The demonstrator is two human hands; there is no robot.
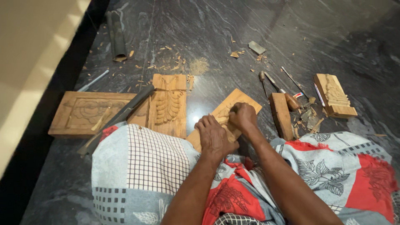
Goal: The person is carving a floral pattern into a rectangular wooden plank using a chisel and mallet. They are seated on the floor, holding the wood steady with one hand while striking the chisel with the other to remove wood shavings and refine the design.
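while the person sits on the dark stone floor (233, 25), both hands rest on a wooden board (233, 104) that lies slanted just in front of the knees. the left hand (215, 136) lies flat and curled over the near end of the board and presses on it. the right hand (243, 116) is closed in a fist on the middle of the board. it may hold a small tool, but the fingers hide it, so i cannot tell what is inside. the board has a cut pattern on it, mostly hidden by the hands.

a cloth (141, 166) with grey checks, leaves and red patches covers the person's legs.

to the left lies a carved panel with a leaf shape (168, 104), and next to it a wide carved panel (83, 112). a long dark metal bar (121, 116) lies across both. a thin metal rod (93, 80) lies farther up on the floor.

to the right, a plain wood block (281, 116) stands just beside the board. some chisels (275, 85) lie past it. a small carved block (335, 96) lies farther right. wood chips (166, 62) are spread on the floor.
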